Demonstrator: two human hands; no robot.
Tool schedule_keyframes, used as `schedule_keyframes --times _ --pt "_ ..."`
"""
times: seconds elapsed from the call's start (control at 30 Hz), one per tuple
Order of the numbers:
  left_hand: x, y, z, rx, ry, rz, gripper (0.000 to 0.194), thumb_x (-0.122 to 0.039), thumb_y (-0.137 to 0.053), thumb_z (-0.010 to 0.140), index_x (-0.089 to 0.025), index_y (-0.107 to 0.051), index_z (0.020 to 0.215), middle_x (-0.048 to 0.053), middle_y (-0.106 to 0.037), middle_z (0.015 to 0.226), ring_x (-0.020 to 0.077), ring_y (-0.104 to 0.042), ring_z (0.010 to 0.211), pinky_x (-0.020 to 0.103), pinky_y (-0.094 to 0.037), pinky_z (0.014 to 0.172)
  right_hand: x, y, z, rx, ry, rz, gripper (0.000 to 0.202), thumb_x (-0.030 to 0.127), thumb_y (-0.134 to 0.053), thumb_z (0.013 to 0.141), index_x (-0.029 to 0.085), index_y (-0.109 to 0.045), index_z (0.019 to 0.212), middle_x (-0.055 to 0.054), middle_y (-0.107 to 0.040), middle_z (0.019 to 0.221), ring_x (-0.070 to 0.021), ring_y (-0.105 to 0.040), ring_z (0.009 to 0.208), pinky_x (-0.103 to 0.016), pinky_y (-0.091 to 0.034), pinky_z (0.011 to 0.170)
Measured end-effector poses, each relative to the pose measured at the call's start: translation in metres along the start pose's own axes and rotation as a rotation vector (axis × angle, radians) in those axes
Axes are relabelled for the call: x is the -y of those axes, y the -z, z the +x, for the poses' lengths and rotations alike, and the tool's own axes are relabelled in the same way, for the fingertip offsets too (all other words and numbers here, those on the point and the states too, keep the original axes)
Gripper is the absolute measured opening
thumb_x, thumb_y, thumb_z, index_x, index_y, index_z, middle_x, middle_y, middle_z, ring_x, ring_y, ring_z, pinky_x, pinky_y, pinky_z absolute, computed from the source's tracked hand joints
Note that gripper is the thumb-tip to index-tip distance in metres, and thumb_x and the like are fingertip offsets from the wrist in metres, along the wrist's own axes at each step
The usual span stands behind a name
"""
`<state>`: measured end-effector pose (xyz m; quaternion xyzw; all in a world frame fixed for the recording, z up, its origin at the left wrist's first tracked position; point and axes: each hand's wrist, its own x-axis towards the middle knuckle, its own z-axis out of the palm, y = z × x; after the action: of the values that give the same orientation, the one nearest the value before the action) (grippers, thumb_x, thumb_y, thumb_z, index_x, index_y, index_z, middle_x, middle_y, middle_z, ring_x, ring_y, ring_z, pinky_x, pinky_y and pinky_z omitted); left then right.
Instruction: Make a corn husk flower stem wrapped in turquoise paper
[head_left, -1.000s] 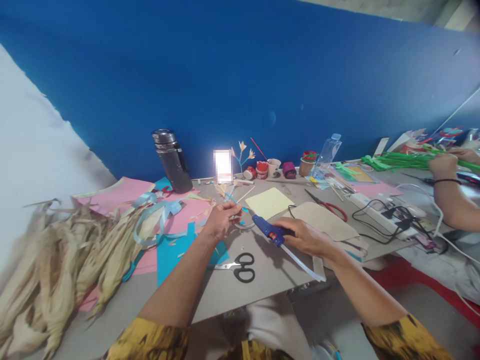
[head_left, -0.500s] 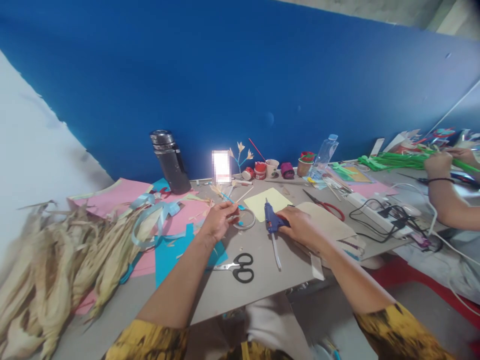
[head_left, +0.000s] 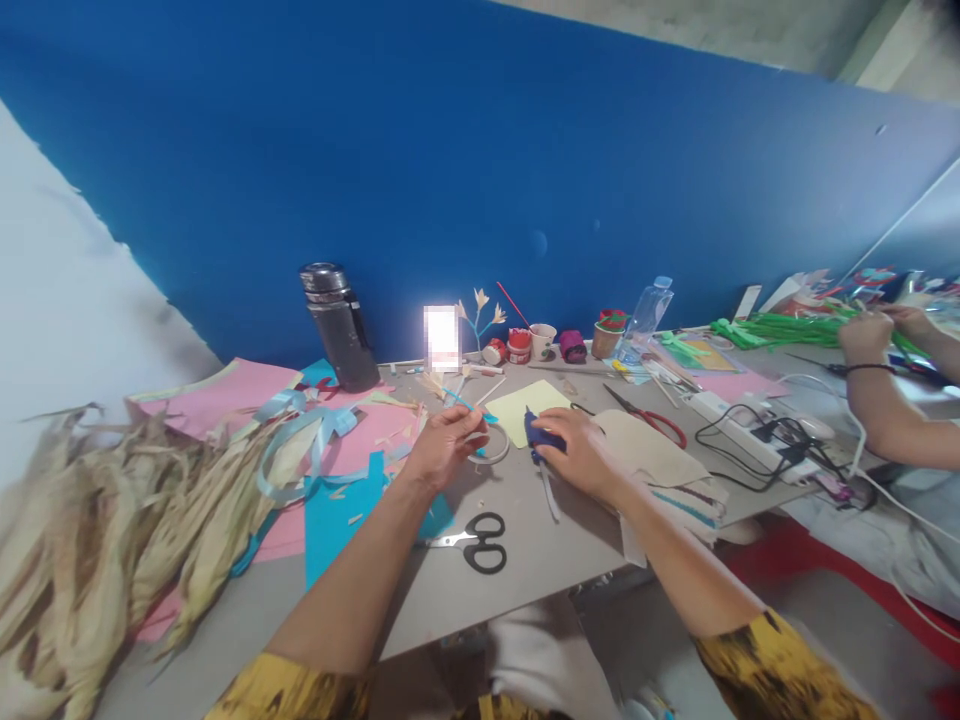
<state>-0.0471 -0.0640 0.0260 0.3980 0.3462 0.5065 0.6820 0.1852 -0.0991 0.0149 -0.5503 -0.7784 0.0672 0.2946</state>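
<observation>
My left hand (head_left: 448, 447) pinches a thin blue-wrapped flower stem (head_left: 459, 399), and a pale flower (head_left: 433, 384) shows at its far end. Just beyond those fingertips a roll of tape (head_left: 493, 449) lies on the table. My right hand (head_left: 586, 455) closes over the blue hot glue gun (head_left: 532, 432), covering most of its handle. A whitish glue stick (head_left: 550, 492) sticks out of the gun's rear. Under the nozzle side is a pale yellow paper square (head_left: 517, 407). Black-handled scissors (head_left: 484, 543) rest nearer me, between my forearms.
Dried corn husks (head_left: 90, 550) heap at the left beside blue paper (head_left: 330, 520). A dark thermos (head_left: 341, 330) stands against the wall. Red-handled scissors (head_left: 660, 425) and a power strip (head_left: 757, 440) with cables lie rightward. Another person's arm (head_left: 877, 400) works at far right among green strips (head_left: 787, 328).
My right hand has shifted left and forward over the glue gun, hiding more of it. My left hand has moved slightly right, still pinching the stem.
</observation>
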Motion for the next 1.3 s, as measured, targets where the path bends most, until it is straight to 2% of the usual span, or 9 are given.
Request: schedule_keyframes --times 0.1,0.17,0.27,0.47,0.7,0.9,1.03,1.17,1.3 --pt "0.003 -0.005 -0.003 0.029 -0.004 -0.006 0.035 -0.040 -0.090 0.056 -0.016 -0.066 0.060 0.002 -0.063 0.067 0.0135 -0.059 0.070 0.030 -0.049 0.073 0.033 -0.010 0.003 -0.112 -0.025 0.372 0.023 0.035 -0.067 0.083 0.023 -0.069 0.102 -0.006 -0.069 0.099 -0.0205 -0.062 0.090 -0.033 -0.049 0.080" --pt "0.005 -0.008 -0.004 0.033 0.008 -0.014 0.033 -0.038 -0.090 0.056 -0.016 -0.066 0.060 0.003 -0.063 0.067 0.0140 -0.059 0.070 0.029 -0.048 0.072 0.052 -0.016 0.006 -0.213 -0.039 0.461 0.022 0.037 -0.071 0.078 0.021 -0.069 0.094 -0.005 -0.068 0.093 -0.0197 -0.061 0.085 -0.032 -0.048 0.076" --pt "0.007 -0.009 -0.004 0.023 0.017 -0.036 0.031 -0.036 -0.090 0.055 -0.016 -0.067 0.063 0.003 -0.064 0.070 0.0141 -0.059 0.071 0.028 -0.047 0.070 0.067 -0.022 0.011 -0.315 -0.036 0.468 0.017 0.034 -0.071 0.077 0.020 -0.066 0.087 -0.004 -0.066 0.088 -0.0197 -0.060 0.084 -0.032 -0.047 0.077" --pt "0.007 -0.013 -0.006 -0.014 -0.030 -0.031 0.029 -0.034 -0.088 0.057 -0.015 -0.066 0.060 0.001 -0.061 0.068 0.0130 -0.057 0.069 0.028 -0.045 0.071 0.071 -0.028 0.013 -0.409 -0.001 0.315 0.004 0.025 -0.065 0.082 0.022 -0.063 0.083 -0.005 -0.067 0.087 -0.0217 -0.059 0.086 -0.034 -0.045 0.078" --pt "0.011 -0.023 -0.010 -0.219 0.023 -0.053 0.028 -0.027 -0.083 0.050 -0.016 -0.058 0.057 -0.003 -0.051 0.058 0.0095 -0.046 0.059 0.026 -0.041 0.060 0.080 -0.028 0.007 -0.382 0.090 -0.158 0.012 0.027 -0.057 0.093 0.022 -0.067 0.088 -0.008 -0.068 0.092 -0.0249 -0.055 0.093 -0.040 -0.034 0.086" --pt "0.009 -0.025 -0.011 -0.327 0.173 -0.069 0.025 -0.024 -0.078 0.048 -0.016 -0.057 0.060 -0.005 -0.050 0.054 0.0095 -0.046 0.054 0.027 -0.040 0.055 0.080 -0.026 0.005 -0.299 0.165 -0.278 0.018 0.023 -0.051 0.096 0.021 -0.068 0.092 -0.009 -0.067 0.097 -0.0245 -0.052 0.095 -0.041 -0.030 0.088" --pt "0.005 -0.025 -0.013 -0.268 0.178 -0.075 0.029 -0.027 -0.081 0.050 -0.016 -0.057 0.061 -0.004 -0.052 0.058 0.0107 -0.050 0.056 0.028 -0.041 0.055 0.075 -0.023 0.009 -0.288 0.175 -0.256 0.017 0.022 -0.052 0.095 0.021 -0.068 0.090 -0.009 -0.068 0.097 -0.0244 -0.053 0.096 -0.041 -0.030 0.089" --pt "0.004 -0.025 -0.014 -0.180 0.104 -0.068 0.037 -0.034 -0.088 0.049 -0.016 -0.059 0.064 -0.002 -0.056 0.063 0.0120 -0.054 0.062 0.028 -0.044 0.060 0.068 -0.022 0.015 -0.331 0.042 -0.074 0.011 0.021 -0.056 0.090 0.021 -0.066 0.084 -0.007 -0.068 0.090 -0.0229 -0.055 0.091 -0.036 -0.036 0.084" --pt "0.008 -0.024 -0.012 -0.175 -0.026 0.011 0.040 -0.038 -0.089 0.049 -0.016 -0.058 0.060 -0.002 -0.055 0.061 0.0107 -0.052 0.060 0.028 -0.045 0.064 0.063 -0.025 0.017 -0.272 -0.064 0.150 0.011 0.020 -0.055 0.086 0.021 -0.063 0.078 -0.004 -0.066 0.082 -0.0194 -0.057 0.080 -0.031 -0.041 0.073"
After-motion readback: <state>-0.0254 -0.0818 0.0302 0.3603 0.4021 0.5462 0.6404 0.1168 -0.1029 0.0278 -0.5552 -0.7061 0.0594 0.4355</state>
